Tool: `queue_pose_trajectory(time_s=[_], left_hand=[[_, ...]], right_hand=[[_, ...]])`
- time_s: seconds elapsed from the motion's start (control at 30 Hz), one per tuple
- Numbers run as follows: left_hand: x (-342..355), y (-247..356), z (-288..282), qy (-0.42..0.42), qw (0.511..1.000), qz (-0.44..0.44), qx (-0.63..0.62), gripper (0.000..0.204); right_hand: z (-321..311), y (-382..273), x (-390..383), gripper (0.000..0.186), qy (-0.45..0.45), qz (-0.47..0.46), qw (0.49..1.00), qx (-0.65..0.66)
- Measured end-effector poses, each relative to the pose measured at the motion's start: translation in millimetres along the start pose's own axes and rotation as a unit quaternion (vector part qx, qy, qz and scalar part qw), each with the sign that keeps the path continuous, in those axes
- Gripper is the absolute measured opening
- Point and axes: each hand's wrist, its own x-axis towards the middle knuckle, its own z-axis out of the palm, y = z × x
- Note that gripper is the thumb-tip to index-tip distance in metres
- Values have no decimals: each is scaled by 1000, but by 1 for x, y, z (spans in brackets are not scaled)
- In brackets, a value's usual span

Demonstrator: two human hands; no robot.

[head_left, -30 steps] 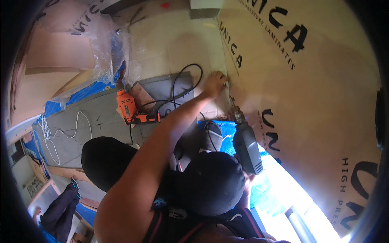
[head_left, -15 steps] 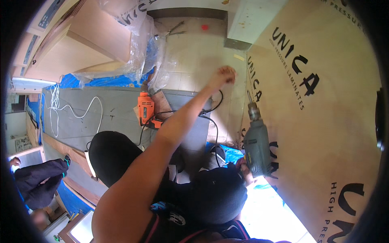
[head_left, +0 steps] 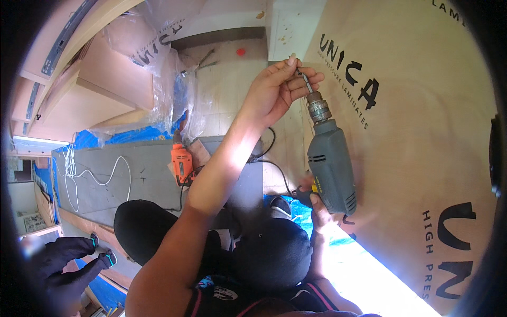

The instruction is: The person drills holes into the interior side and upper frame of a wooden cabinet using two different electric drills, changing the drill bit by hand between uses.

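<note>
My left hand [head_left: 288, 82] is raised at the tip of the drill bit [head_left: 307, 83], thumb and index pinched on a small dark piece [head_left: 297, 71], apparently a screw, with the other fingers curled loosely beside the bit. A grey power drill [head_left: 330, 164] with a metal chuck points away from me, upright in the picture along a large printed beige panel [head_left: 401, 132]. My right hand [head_left: 317, 208] grips the drill's handle from below, partly hidden by the tool. A black cable runs from the drill's grip toward the grey boards [head_left: 95, 169].
An orange drill [head_left: 180, 164] lies beside plastic sheeting [head_left: 195, 105] and a white cable [head_left: 121, 161]. Cabinet boards [head_left: 105, 84] stand at upper left. A person's dark-trousered legs [head_left: 68, 264] are at lower left. Blue sheeting [head_left: 298, 211] lies under bright light below the panel.
My left hand has moved up from the floor and panel edge to the bit's tip. The drill has risen, with its bit now up at my left fingers.
</note>
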Motion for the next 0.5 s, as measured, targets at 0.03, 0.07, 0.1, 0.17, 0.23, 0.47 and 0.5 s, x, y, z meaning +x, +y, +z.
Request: queue_pose_trajectory(time_s=[0.03,0.07,0.1,0.17,0.23,0.47,0.5], left_hand=[[-2,0,3,-1,1000,0,1,25],[-4,2,8,19,1000,3,13,26],[-4,2,12,40,999,6,24,28],[-3,6,13,40,998,9,46,29],[-2,11,17,41,997,15,70,30],[-3,21,26,35,997,31,69,28],[-4,24,27,25,996,32,79,27]], right_hand=[[3,-4,0,55,4,-7,1000,-5],[5,-7,0,54,9,-13,1000,-11],[6,-9,0,54,15,-20,1000,-17],[6,-10,2,54,19,-30,999,-22],[5,-11,5,52,-3,-40,993,-110],[12,-3,-2,48,46,-61,997,9],[7,4,-1,47,44,-70,996,-29]])
